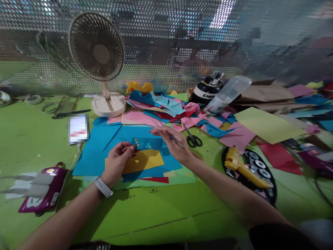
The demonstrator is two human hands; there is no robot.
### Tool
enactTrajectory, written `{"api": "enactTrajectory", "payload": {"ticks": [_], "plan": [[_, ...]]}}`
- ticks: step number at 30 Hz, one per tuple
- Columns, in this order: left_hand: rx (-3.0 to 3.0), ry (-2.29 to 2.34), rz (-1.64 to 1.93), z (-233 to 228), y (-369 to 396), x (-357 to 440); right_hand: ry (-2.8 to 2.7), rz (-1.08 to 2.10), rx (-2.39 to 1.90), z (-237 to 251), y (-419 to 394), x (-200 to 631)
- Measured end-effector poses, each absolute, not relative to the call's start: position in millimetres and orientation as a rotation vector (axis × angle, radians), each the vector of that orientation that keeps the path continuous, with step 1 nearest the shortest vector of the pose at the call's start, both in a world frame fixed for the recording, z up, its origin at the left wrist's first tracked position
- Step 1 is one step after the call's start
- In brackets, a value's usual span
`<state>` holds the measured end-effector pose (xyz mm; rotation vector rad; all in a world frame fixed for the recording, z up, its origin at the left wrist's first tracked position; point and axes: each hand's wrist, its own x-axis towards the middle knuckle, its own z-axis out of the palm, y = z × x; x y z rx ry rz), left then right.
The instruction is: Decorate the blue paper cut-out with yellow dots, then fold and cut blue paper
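Observation:
My left hand (117, 160), with a white watch on its wrist, pinches the left end of a small blue paper strip (146, 143) that carries tiny yellow pieces. My right hand (170, 143) hovers over the strip's right end and grips a thin tool (175, 139) between its fingers. Under the strip lie a yellow sheet (145, 161) and larger blue sheets (104, 144) on the green table (161, 211).
Black-handled scissors (193, 139) lie just right of my right hand. A yellow glue gun (243, 167) rests on a dark round tray. A desk fan (100, 59) stands at the back left, a phone (78, 129) beside it. Coloured paper scraps (166, 109) pile up behind; a bottle (227, 93) lies tipped.

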<state>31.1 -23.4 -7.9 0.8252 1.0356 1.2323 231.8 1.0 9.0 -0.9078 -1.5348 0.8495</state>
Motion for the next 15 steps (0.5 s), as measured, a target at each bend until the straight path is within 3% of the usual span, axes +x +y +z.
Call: {"api": "enactTrajectory", "payload": {"ticks": [4,15], "plan": [[0.862,1.051,1.236,-6,-25,32,-1.818,0.834,-0.995,8,4,238],[0.776,0.964,1.237,-15,-26,26,-1.621,1.015,-0.983,1,-2,226]]}}
